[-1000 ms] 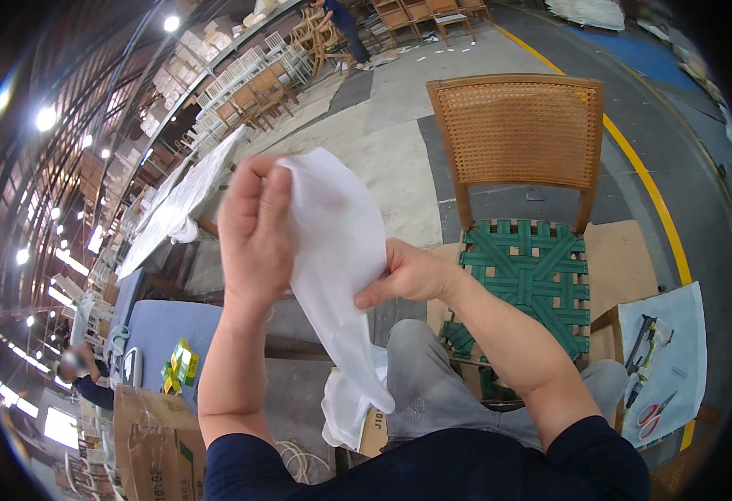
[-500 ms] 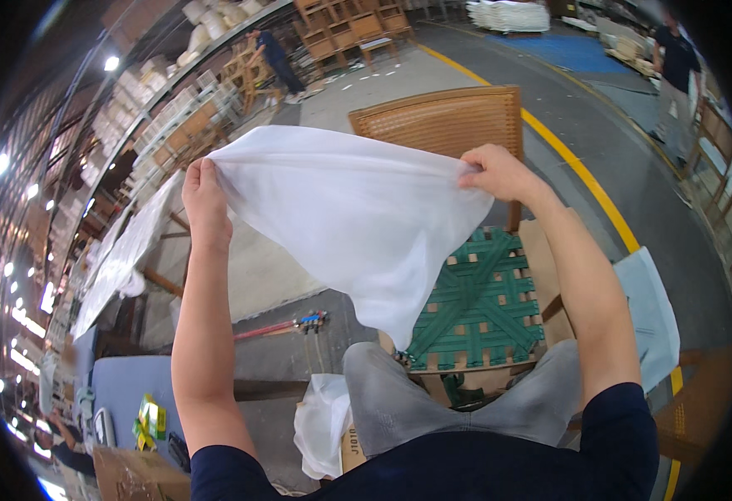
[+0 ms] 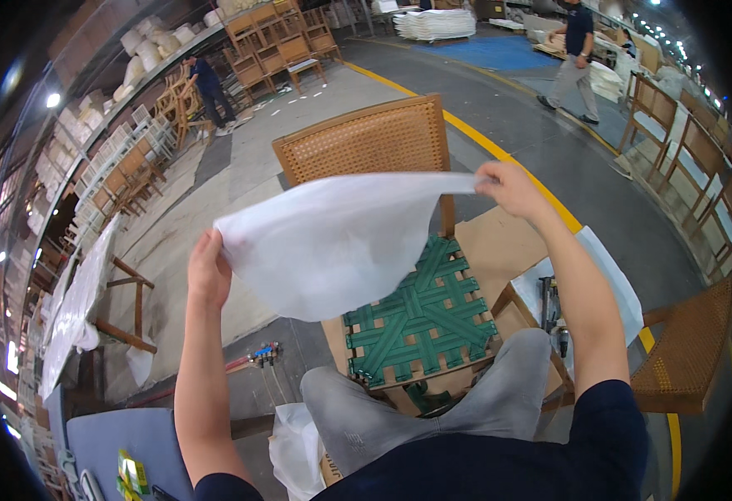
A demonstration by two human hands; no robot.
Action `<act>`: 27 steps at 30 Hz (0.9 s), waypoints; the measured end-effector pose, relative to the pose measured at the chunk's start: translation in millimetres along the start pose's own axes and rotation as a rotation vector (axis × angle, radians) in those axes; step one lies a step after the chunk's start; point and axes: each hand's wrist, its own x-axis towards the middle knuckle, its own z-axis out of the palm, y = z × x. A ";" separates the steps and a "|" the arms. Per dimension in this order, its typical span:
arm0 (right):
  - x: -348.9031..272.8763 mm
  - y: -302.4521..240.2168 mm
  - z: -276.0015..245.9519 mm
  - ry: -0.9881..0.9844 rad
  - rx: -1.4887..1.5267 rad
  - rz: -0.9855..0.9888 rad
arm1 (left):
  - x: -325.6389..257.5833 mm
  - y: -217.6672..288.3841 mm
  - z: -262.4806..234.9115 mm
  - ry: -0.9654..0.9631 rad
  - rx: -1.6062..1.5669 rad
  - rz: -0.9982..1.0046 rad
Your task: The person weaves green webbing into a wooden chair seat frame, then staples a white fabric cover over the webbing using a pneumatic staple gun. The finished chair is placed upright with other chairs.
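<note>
A thin white cloth sheet (image 3: 333, 242) is stretched between my two hands over a wooden chair. Its left corner is pinched in my left hand (image 3: 209, 269). Farther right and higher up, my right hand (image 3: 512, 190) pinches the opposite corner. Below the sheet lies the chair's seat of interlaced green webbing straps (image 3: 420, 313), partly covered by the cloth. Behind it rises the woven cane backrest (image 3: 366, 142) in its wooden frame. The sheet's lower edge hangs loose above the webbing.
Air tools (image 3: 550, 301) lie on a surface by my right forearm. A cane-backed chair (image 3: 687, 351) stands at right. At lower left are a blue-grey padded surface (image 3: 124, 442), a hose fitting (image 3: 264, 355) and a white bag (image 3: 295, 447). One person (image 3: 575, 63) walks at far right; another (image 3: 207, 88) stands far left.
The sheet has come down and flattened, its hanging point drawn up, baring more of the green webbing. My left hand is lower. The view has turned right, and the person at right has walked.
</note>
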 end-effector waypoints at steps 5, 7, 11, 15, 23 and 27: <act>-73.0 61.2 54.2 -0.135 0.014 0.025 | -42.3 -83.2 -41.7 -0.158 0.279 -0.210; -94.2 87.6 75.2 -0.204 0.060 0.133 | -43.5 -133.5 -37.3 -0.161 0.439 -0.238; -131.5 118.8 144.4 -0.245 0.075 0.273 | -54.2 -189.0 -34.0 -0.172 0.611 -0.353; -166.4 140.8 180.6 -0.307 -0.117 0.289 | -74.1 -231.9 -26.3 -0.189 0.702 -0.405; -213.9 132.2 187.9 -0.530 -0.288 0.295 | -100.4 -244.4 -41.7 -0.425 1.025 -0.490; -234.2 130.4 177.3 -0.561 -0.264 0.262 | -102.4 -244.7 -40.5 -0.666 1.313 -0.276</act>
